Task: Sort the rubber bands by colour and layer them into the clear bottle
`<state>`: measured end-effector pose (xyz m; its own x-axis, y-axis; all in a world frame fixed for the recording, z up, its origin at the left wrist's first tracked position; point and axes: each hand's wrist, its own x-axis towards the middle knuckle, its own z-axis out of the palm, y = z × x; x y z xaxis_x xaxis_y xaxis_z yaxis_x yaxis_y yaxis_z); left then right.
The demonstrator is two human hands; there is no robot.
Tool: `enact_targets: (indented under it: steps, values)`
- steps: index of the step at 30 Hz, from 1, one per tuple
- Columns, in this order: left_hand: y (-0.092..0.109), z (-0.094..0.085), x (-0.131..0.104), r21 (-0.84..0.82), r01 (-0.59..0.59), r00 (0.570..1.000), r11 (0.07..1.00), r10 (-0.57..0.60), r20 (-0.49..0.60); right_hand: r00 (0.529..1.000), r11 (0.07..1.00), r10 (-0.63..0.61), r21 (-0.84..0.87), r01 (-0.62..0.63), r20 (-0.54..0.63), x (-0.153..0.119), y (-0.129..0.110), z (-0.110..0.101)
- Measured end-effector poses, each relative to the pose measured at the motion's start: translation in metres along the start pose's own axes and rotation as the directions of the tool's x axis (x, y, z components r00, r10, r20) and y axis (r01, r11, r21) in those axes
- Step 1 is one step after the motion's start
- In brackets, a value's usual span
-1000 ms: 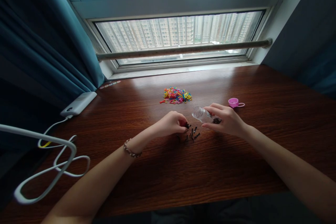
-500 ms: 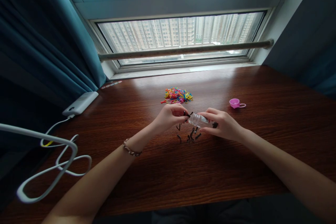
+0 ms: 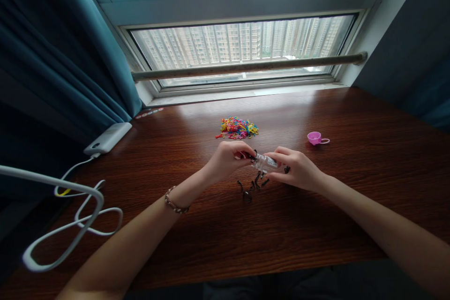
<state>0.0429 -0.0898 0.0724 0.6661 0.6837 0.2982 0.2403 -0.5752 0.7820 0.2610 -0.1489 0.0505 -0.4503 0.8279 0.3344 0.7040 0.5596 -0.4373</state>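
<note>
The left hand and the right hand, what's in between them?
In the head view, the clear bottle is between them: the right hand grips it sideways, its neck toward the left hand, which pinches small black bands there.

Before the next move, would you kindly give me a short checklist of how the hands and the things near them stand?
1. Clear bottle held by the right hand: ok.
2. Bottle's mouth facing the left hand: ok, it is tipped over toward it.
3. Black pieces in the left fingers up at the mouth: ok; whether any have passed inside, cannot tell.
4. No loose black pieces on the table: not ok, several lie near the bottle.
5. Colourful pile apart from the loose black pieces: ok.
6. Pink cup clear of both hands: ok.
</note>
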Motion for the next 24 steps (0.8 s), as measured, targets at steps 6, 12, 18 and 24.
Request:
enact_targets:
  steps: [6, 12, 18, 24]
  values:
    - [0.0006, 0.0015, -0.0003, -0.122, 0.042, 0.998, 0.992, -0.049, -0.049, 1.000, 1.000, 0.006, -0.010, -0.006, -0.021, 0.0002, -0.0010, 0.0008]
    - [-0.0004, -0.0013, -0.0003, -0.107, -0.018, 0.999, 0.994, 0.014, -0.039, 0.999, 1.000, 0.022, -0.019, -0.023, -0.038, 0.0002, -0.0016, 0.0012]
    - [0.0024, 0.0002, 0.0003, -0.065, -0.063, 0.994, 0.996, 0.056, -0.097, 0.999, 1.000, 0.003, 0.003, -0.002, -0.051, -0.0003, 0.0003, 0.0024]
    - [0.0004, 0.0054, -0.0019, -0.134, 0.006, 0.995, 0.991, -0.019, -0.098, 1.000, 1.000, -0.013, -0.004, 0.013, -0.029, -0.0004, -0.0022, 0.0018]
